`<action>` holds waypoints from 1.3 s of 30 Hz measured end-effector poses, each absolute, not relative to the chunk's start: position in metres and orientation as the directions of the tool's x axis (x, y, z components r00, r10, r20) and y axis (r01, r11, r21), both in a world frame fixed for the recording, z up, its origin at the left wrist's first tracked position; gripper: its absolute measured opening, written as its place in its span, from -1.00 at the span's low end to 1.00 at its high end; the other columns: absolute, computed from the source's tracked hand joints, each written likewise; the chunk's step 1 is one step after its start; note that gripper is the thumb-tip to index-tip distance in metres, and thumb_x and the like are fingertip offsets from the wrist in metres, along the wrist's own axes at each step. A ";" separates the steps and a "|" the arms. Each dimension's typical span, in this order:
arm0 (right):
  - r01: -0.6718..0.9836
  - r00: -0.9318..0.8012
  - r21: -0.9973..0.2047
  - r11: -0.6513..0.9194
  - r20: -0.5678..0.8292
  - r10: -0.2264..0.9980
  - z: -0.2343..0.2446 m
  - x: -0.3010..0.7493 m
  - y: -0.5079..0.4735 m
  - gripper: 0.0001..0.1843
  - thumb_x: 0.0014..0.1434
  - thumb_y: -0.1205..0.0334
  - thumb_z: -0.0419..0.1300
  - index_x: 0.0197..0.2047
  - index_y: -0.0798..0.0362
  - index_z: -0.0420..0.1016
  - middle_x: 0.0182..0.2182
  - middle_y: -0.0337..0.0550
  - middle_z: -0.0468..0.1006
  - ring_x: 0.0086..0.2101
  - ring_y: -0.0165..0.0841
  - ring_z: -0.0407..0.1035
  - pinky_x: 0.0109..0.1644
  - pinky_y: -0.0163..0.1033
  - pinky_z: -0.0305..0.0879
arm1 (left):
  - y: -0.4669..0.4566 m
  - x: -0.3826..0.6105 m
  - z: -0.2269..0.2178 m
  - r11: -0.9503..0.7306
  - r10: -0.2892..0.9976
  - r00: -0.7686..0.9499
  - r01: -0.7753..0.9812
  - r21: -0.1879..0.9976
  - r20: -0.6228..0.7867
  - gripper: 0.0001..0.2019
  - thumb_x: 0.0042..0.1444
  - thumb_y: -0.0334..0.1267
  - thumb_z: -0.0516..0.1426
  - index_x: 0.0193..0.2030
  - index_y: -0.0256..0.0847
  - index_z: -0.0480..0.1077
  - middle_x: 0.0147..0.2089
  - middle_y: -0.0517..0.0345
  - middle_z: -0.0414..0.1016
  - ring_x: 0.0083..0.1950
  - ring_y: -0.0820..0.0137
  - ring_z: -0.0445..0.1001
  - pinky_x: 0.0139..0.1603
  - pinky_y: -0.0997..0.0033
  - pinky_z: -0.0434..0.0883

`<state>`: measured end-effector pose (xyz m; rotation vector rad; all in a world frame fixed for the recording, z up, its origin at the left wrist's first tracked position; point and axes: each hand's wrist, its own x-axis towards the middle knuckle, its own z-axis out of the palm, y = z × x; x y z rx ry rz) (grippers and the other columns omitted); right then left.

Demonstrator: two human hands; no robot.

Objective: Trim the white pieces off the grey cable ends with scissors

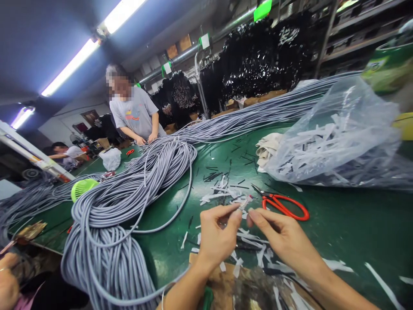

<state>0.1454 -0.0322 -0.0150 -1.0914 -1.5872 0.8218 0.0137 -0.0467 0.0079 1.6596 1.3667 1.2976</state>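
My left hand (219,236) is closed in a pinch around the stripped end of a cable (246,202), which looks whitish with a small reddish tip. Close beside it, my right hand (287,236) has thumb and forefinger pressed together; what they grip, if anything, is too small to make out. Red-handled scissors (286,206) lie just beyond my right hand, blades pointing left. White strips (222,193) and short black pieces are scattered around both hands. A grey cable (151,297) passes beneath my left wrist.
Large coils of grey cable (135,193) cover the left of the green table (342,228). A clear plastic bag (338,142) of white scraps stands at right beside a beige cloth (268,148). Across the table, a person (137,107) handles cables. A green basket (83,188) is behind the coils.
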 end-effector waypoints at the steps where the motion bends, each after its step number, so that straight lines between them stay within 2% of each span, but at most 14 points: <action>1: 0.211 -0.110 -0.910 0.357 0.341 0.934 -0.017 0.145 -0.032 -0.43 0.10 -0.22 -0.08 -0.68 0.03 0.30 -0.76 -0.30 0.20 -0.71 -0.48 0.05 -0.66 -0.37 0.02 | -0.046 0.014 0.008 -0.249 0.963 -0.020 0.325 0.912 0.270 -0.71 0.07 -0.16 0.12 -0.23 -0.33 0.57 -0.44 0.01 0.55 -0.50 0.40 0.41 -0.49 0.49 0.35; 3: 0.188 -0.121 -0.914 0.360 0.342 0.932 -0.019 0.144 -0.032 -0.43 0.13 -0.20 -0.10 -0.69 0.03 0.28 -0.78 -0.32 0.17 -0.72 -0.48 0.03 -0.67 -0.36 0.01 | -0.045 0.014 0.008 -0.209 0.973 -0.026 0.307 0.928 0.228 -0.70 0.04 -0.16 0.13 -0.28 -0.36 0.58 -0.45 -0.01 0.56 -0.51 0.40 0.42 -0.49 0.49 0.36; 5: 0.275 -0.079 -0.875 0.399 0.393 0.916 -0.020 0.143 -0.036 -0.45 0.16 -0.14 -0.08 -0.67 0.03 0.31 -0.77 -0.31 0.23 -0.73 -0.48 0.09 -0.66 -0.37 0.04 | -0.044 0.015 0.009 -0.178 0.980 -0.034 0.307 0.935 0.198 -0.70 0.02 -0.16 0.14 -0.33 -0.38 0.58 -0.49 -0.01 0.55 -0.53 0.41 0.41 -0.52 0.50 0.34; 7: 0.434 -0.006 -0.764 0.477 0.527 0.850 -0.019 0.142 -0.041 -0.50 0.20 -0.04 -0.05 -0.62 0.04 0.39 -0.74 -0.28 0.35 -0.72 -0.48 0.18 -0.62 -0.38 0.10 | -0.044 0.016 0.009 -0.152 0.984 -0.040 0.305 0.940 0.172 -0.71 0.00 -0.17 0.14 -0.36 -0.38 0.58 -0.53 0.01 0.54 -0.56 0.42 0.40 -0.56 0.53 0.31; 10: 0.640 0.027 -0.510 0.575 0.763 0.646 -0.015 0.141 -0.045 -0.55 0.25 0.08 -0.05 -0.56 0.05 0.46 -0.64 -0.23 0.51 -0.67 -0.48 0.32 -0.55 -0.40 0.15 | -0.043 0.017 0.009 -0.122 0.987 -0.059 0.303 0.945 0.147 -0.73 -0.01 -0.20 0.13 -0.39 -0.39 0.57 -0.57 0.03 0.52 -0.57 0.43 0.39 -0.60 0.55 0.28; 13: 0.722 -0.036 -0.364 0.588 0.829 0.558 -0.011 0.141 -0.043 -0.51 0.28 0.11 -0.09 -0.59 0.05 0.42 -0.69 -0.25 0.48 -0.70 -0.50 0.30 -0.60 -0.40 0.09 | -0.043 0.016 0.008 -0.159 0.972 -0.116 0.313 0.936 0.204 -0.75 -0.01 -0.23 0.13 -0.38 -0.38 0.57 -0.50 0.00 0.55 -0.52 0.40 0.43 -0.53 0.51 0.33; 17: 0.737 -0.032 -0.364 0.569 0.823 0.568 -0.008 0.146 -0.041 -0.49 0.29 0.09 -0.09 -0.64 0.05 0.35 -0.80 -0.33 0.32 -0.77 -0.54 0.17 -0.66 -0.41 0.02 | -0.045 0.016 0.008 -0.230 0.937 -0.169 0.364 0.903 0.307 -0.77 0.01 -0.24 0.12 -0.38 -0.34 0.56 -0.47 0.01 0.56 -0.49 0.38 0.43 -0.50 0.49 0.32; 25: 0.720 -0.042 -0.350 0.599 0.839 0.542 -0.004 0.147 -0.043 -0.52 0.28 0.12 -0.07 -0.60 0.07 0.40 -0.76 -0.32 0.35 -0.77 -0.56 0.12 -0.64 -0.41 0.04 | -0.048 0.019 0.010 -0.268 0.928 -0.135 0.404 0.874 0.347 -0.79 0.00 -0.25 0.14 -0.39 -0.32 0.58 -0.49 0.03 0.55 -0.53 0.42 0.39 -0.52 0.50 0.27; 28: 0.690 -0.029 -0.412 0.595 0.806 0.592 -0.007 0.148 -0.040 -0.48 0.27 0.04 -0.06 -0.63 0.07 0.40 -0.79 -0.32 0.30 -0.78 -0.56 0.07 -0.66 -0.41 0.03 | -0.049 0.018 0.010 -0.298 0.918 -0.113 0.439 0.848 0.381 -0.81 0.00 -0.29 0.14 -0.39 -0.31 0.58 -0.52 0.06 0.53 -0.55 0.44 0.37 -0.55 0.52 0.25; 31: 0.618 -0.052 -0.536 0.576 0.703 0.710 -0.010 0.149 -0.036 -0.44 0.25 -0.04 -0.08 -0.65 0.06 0.40 -0.80 -0.32 0.27 -0.78 -0.54 0.07 -0.69 -0.41 0.03 | -0.051 0.018 0.010 -0.359 0.890 -0.084 0.476 0.803 0.448 -0.84 -0.01 -0.33 0.15 -0.39 -0.30 0.58 -0.52 0.07 0.52 -0.55 0.46 0.36 -0.55 0.52 0.25; 34: 0.561 -0.073 -0.602 0.568 0.647 0.759 -0.011 0.149 -0.038 -0.45 0.25 0.00 -0.09 -0.65 0.06 0.39 -0.79 -0.32 0.29 -0.78 -0.53 0.09 -0.73 -0.41 0.01 | -0.051 0.018 0.007 -0.433 0.846 -0.047 0.521 0.735 0.531 -0.85 -0.01 -0.37 0.15 -0.38 -0.32 0.57 -0.52 0.06 0.51 -0.55 0.45 0.35 -0.52 0.50 0.27; 36: 0.546 -0.081 -0.560 0.623 0.704 0.705 -0.008 0.145 -0.044 -0.51 0.26 0.09 -0.05 -0.62 0.06 0.40 -0.79 -0.33 0.30 -0.78 -0.54 0.09 -0.71 -0.42 0.02 | -0.048 0.018 0.004 -0.415 0.850 -0.031 0.575 0.705 0.526 -0.85 -0.02 -0.39 0.14 -0.38 -0.31 0.57 -0.51 0.05 0.51 -0.54 0.44 0.36 -0.50 0.48 0.29; 39: 0.479 -0.164 -0.398 0.782 0.835 0.525 -0.004 0.140 -0.054 -0.61 0.24 0.25 -0.01 -0.58 0.07 0.42 -0.74 -0.31 0.36 -0.72 -0.54 0.20 -0.60 -0.44 0.11 | -0.042 0.018 0.002 -0.265 0.920 -0.080 0.593 0.760 0.383 -0.86 -0.04 -0.40 0.15 -0.42 -0.29 0.56 -0.48 0.04 0.55 -0.50 0.40 0.42 -0.44 0.46 0.34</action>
